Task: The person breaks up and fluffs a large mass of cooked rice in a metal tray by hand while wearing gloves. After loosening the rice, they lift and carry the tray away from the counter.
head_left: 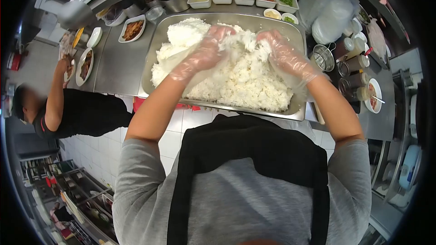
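1. Left hand (219, 38), in a clear plastic glove (197, 60), reaches into the rice (254, 84) near the far side of the tray; blur hides its fingers, so I cannot tell whether they are spread or closed on grains.
2. Right hand (275, 41), gloved likewise, is at the rice across from the left one, the two apart with loose clumps between them; whether it grips any I cannot tell either.
3. Rice fills most of the large metal tray (296, 34), piled higher at the far left, looser and crumbled at the near right.
4. Beyond the tray stands a row of white containers (244, 2) with various fillings, the rightmost one green.
5. Left of the tray, on the metal table (119, 61), sits a white dish (129, 41) of browned food (133, 30).
6. Right of the tray are a metal strainer (323, 56) and, farther off, clear plastic bags (334, 23).
7. Farther left, a co-worker in black (91, 111) has a hand (67, 62) near an oval plate (80, 82).
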Motion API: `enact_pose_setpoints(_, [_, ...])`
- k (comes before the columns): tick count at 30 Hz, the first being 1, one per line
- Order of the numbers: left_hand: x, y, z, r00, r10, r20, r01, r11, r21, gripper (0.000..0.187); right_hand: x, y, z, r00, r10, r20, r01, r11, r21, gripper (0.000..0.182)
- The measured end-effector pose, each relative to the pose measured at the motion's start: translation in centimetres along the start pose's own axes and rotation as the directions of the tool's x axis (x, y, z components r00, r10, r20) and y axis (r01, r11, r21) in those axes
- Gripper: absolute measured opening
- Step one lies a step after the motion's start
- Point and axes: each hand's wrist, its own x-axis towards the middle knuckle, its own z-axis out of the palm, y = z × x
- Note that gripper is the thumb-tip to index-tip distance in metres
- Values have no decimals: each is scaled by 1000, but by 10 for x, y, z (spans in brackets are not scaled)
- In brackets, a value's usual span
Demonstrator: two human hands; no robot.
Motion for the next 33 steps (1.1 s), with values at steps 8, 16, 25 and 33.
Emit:
enact_pose_setpoints(8, [-55, 21, 6, 934, -265, 239, 254, 964, 76, 118, -23, 10, -11, 890, 307, 336, -408, 865, 291, 80])
enact_pose_setpoints(16, [-19, 1, 58, 988, -124, 94, 145, 518, -843, 125, 6, -31, 38, 956, 131, 262, -288, 263, 921, 70])
enact_pose_setpoints(25, [19, 7, 51, 920, 115, -376, -316, 785, -533, 81, 12, 101, 67, 969, 247, 17, -242, 929, 279, 41])
enact_pose_setpoints(33, [15, 11, 0, 992, 22, -121, -13, 997, 75, 50, 8, 30, -9, 940, 118, 319, 122, 757, -641, 30])
